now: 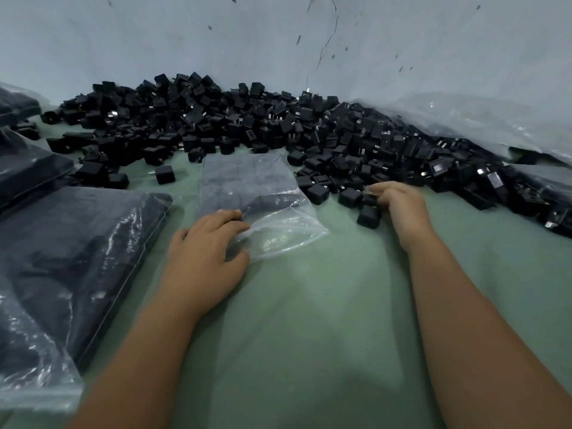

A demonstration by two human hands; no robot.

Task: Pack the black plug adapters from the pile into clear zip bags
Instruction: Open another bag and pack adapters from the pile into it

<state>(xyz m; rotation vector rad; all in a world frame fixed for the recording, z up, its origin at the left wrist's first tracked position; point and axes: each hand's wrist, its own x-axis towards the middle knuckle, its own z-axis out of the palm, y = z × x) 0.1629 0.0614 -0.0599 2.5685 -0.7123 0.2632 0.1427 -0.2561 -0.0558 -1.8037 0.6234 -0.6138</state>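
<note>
Big heap of adapters (247, 119) banked against the wall (154, 32), small matte black cubes, some flashing metal prongs, spilling down onto the green surface (309, 320). In the middle lies the bag (247, 187), clear and crinkly, dark adapters showing through its far half in rows, the near end flat and glossy. Left hand (207, 252) rests on that near corner, fingers spread and lightly bent over the plastic, thumb tucked at the bag's edge. Right hand (399, 205) is at the pile's near fringe, fingers curled down among loose adapters; whether they actually clamp one, I can't tell. One stray cube (368, 215) sits just beside that hand. Filled bags (71, 258) are stacked on the left.
</note>
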